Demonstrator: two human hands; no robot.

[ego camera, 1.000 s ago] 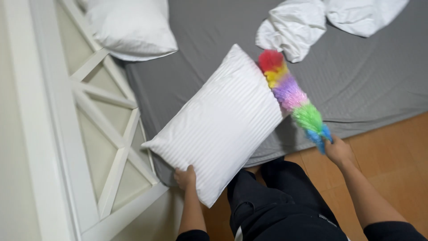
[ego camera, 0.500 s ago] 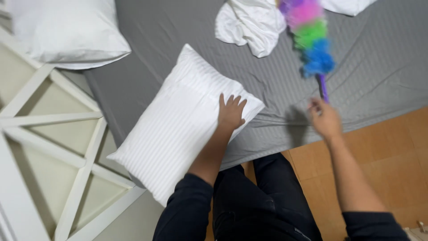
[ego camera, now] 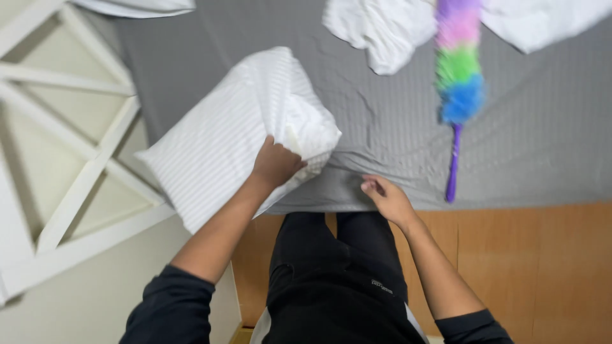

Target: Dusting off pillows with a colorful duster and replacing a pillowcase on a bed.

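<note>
Pillow (ego camera: 223, 146) on grey bed (ego camera: 382, 140), left hand (ego camera: 275, 164) gripping its corner

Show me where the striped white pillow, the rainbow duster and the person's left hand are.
striped white pillow (ego camera: 217, 137): head view, on the middle of its striped cover.
rainbow duster (ego camera: 459, 70): head view, on the green part of its fluffy head.
left hand (ego camera: 275, 164): head view, on the back of the hand.
</note>
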